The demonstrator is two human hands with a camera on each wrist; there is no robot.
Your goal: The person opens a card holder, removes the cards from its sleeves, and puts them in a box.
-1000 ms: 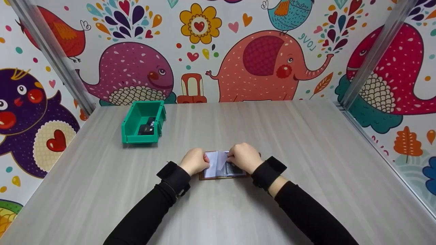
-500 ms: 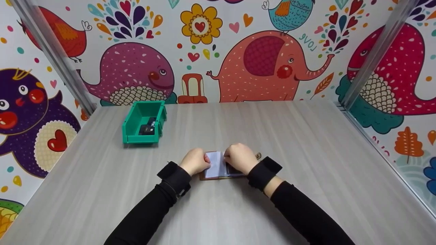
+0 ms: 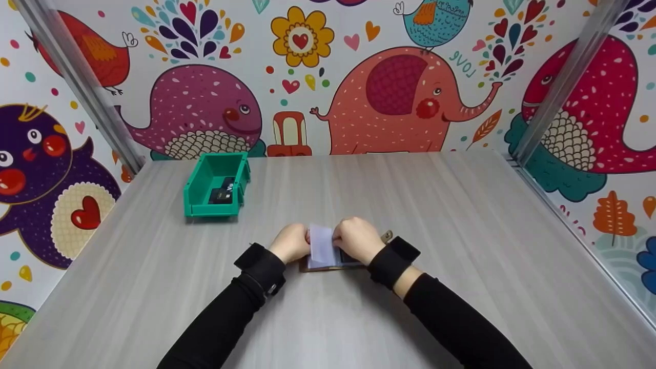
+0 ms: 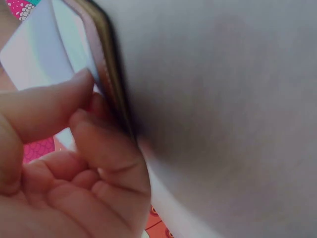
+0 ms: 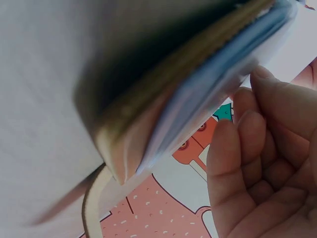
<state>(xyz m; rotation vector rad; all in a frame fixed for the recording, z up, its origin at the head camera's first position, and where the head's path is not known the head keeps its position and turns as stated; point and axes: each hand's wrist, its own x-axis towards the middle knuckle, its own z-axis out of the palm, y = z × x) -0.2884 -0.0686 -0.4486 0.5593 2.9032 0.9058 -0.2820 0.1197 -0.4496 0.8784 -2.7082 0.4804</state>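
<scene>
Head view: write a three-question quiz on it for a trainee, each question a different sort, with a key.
1. Multiple choice: what colour is the bin? A: red. B: green. C: yellow.
2. True or false: the wallet is closed.
3. Fill in: the hand nearer the bin is the person's ____ hand.

Key:
1. B.
2. False; it is open, its pages showing between the hands.
3. Left; the left hand is nearer, the right hand farther off.
</scene>
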